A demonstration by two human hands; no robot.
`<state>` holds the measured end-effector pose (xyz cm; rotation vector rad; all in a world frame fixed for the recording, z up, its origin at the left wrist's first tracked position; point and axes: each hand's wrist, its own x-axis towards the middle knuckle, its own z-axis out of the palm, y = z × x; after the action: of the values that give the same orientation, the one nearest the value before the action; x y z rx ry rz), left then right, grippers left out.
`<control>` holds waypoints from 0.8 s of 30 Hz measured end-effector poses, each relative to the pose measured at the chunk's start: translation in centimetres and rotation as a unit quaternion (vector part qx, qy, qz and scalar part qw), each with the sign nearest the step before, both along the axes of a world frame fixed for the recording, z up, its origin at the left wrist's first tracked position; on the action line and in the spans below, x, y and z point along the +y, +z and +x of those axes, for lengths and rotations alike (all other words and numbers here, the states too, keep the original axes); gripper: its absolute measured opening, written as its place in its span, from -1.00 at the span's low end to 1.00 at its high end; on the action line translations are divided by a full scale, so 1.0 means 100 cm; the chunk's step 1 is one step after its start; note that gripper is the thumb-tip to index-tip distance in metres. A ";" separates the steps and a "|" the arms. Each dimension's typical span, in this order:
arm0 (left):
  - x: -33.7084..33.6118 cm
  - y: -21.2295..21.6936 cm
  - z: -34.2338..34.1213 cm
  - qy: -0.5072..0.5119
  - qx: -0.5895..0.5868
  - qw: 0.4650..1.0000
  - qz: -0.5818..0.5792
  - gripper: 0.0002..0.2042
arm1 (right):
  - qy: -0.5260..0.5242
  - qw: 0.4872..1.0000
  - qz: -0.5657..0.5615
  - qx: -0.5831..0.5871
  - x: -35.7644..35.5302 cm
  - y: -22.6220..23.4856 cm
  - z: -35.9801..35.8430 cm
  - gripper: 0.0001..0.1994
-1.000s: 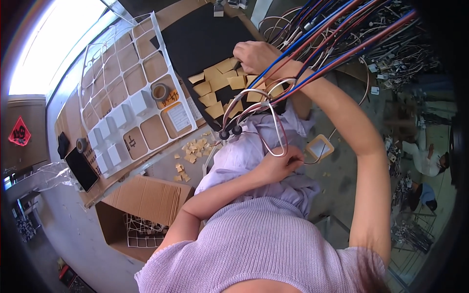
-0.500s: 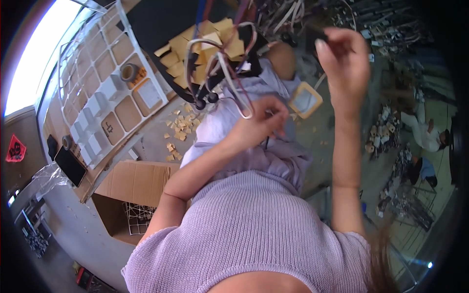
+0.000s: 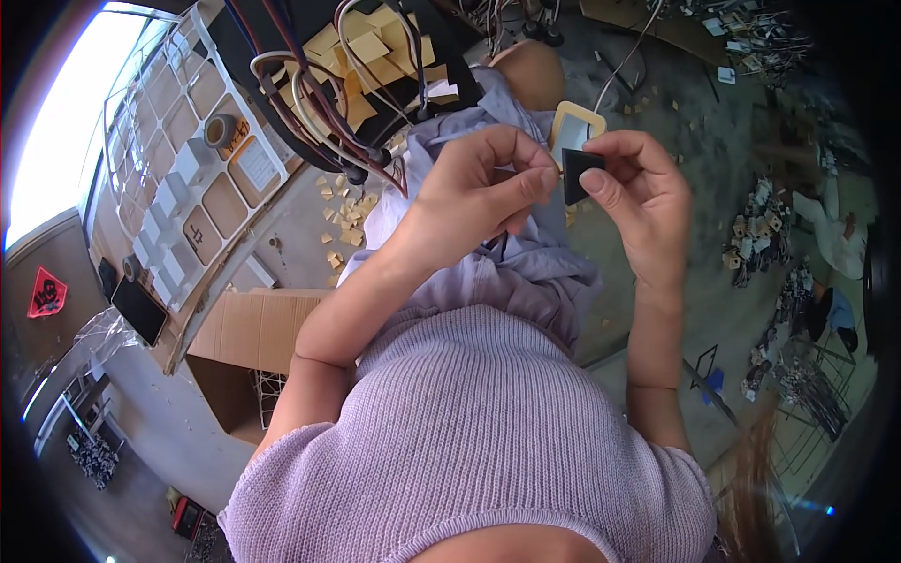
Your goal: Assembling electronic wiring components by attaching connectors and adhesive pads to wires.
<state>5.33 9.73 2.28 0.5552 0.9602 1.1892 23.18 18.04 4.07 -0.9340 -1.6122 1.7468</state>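
Note:
My right hand (image 3: pixel 648 202) pinches a small black square pad (image 3: pixel 581 178) between thumb and fingers, in front of my lap. Close against the pad's left edge, my left hand (image 3: pixel 493 188) has its thumb and forefinger pressed together. Whether a bit of something sits between those fingertips is too small to tell. Just behind the black pad shows a square piece with a pale yellow frame (image 3: pixel 567 113) and a whitish centre. A thin light cable (image 3: pixel 615 75) runs up from near it. The pad partly hides the framed piece.
Brown and white looped cables (image 3: pixel 310 103) with black ends hang at upper left, before yellow squares (image 3: pixel 375 56) on a black surface. A white grid rack (image 3: pixel 202 122) with a tape roll (image 3: pixel 221 130) stands left, above an open cardboard box (image 3: pixel 253 328). Yellow scraps (image 3: pixel 347 220) litter the floor.
My right hand has come down and in toward my left, and the black pad now shows in it. My left hand has risen to meet it. The view has shifted slightly.

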 end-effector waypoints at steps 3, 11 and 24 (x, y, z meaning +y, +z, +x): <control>-0.001 0.000 0.003 0.007 0.012 1.000 0.012 -0.89 | -0.012 1.000 0.015 0.009 -0.001 0.000 -0.004 -0.70; -0.004 -0.008 -0.008 0.003 0.020 0.999 0.030 -0.91 | -0.038 0.906 0.381 -0.182 0.009 0.001 -0.022 -0.46; -0.012 0.001 0.003 0.149 0.063 0.964 0.210 -0.73 | 0.044 0.978 0.201 0.033 0.004 0.000 -0.029 -0.82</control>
<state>5.62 8.52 2.40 0.8504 0.9229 1.6638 20.24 18.42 4.06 -0.6121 -1.8915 1.4113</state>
